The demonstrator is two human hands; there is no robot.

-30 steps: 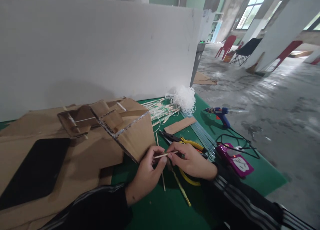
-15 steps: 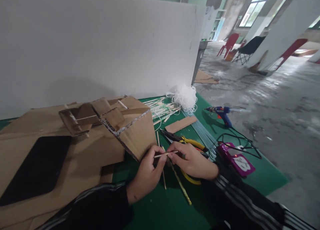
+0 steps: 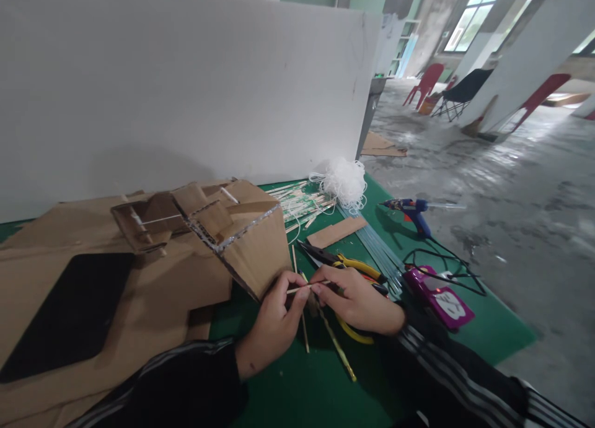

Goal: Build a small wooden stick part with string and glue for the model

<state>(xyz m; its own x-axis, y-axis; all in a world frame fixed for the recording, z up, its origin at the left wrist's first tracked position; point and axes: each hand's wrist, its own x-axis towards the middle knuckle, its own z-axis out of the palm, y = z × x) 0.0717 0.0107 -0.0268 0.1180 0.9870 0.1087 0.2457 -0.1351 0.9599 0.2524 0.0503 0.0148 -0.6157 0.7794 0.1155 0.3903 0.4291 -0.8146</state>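
A thin wooden stick (image 3: 297, 288) runs roughly level between my hands. My left hand (image 3: 277, 313) pinches it by its left part, thumb against fingers. My right hand (image 3: 357, 298) pinches the same stick by its right part. Beneath the fingers a yellowish pencil (image 3: 341, 353) lies slanted on the green table, partly covered. Another thin stick (image 3: 305, 335) lies beside it, also partly hidden by my left hand. Yellow-handled pliers (image 3: 360, 266) lie just behind my right hand. A cardboard construction (image 3: 255, 248) stands right behind my left hand.
Flat cardboard (image 3: 162, 310) and a black tablet-like slab (image 3: 69, 313) cover the left side. Behind lie loose sticks (image 3: 302, 202), white string (image 3: 344, 183), a cardboard strip (image 3: 337, 231) and clear glue sticks (image 3: 376, 245). A blue glue gun (image 3: 416, 214) and purple box (image 3: 439, 298) are at right.
Almost nothing differs. The stick in my fingers has turned very slightly, while both hands stay in nearly the same place.
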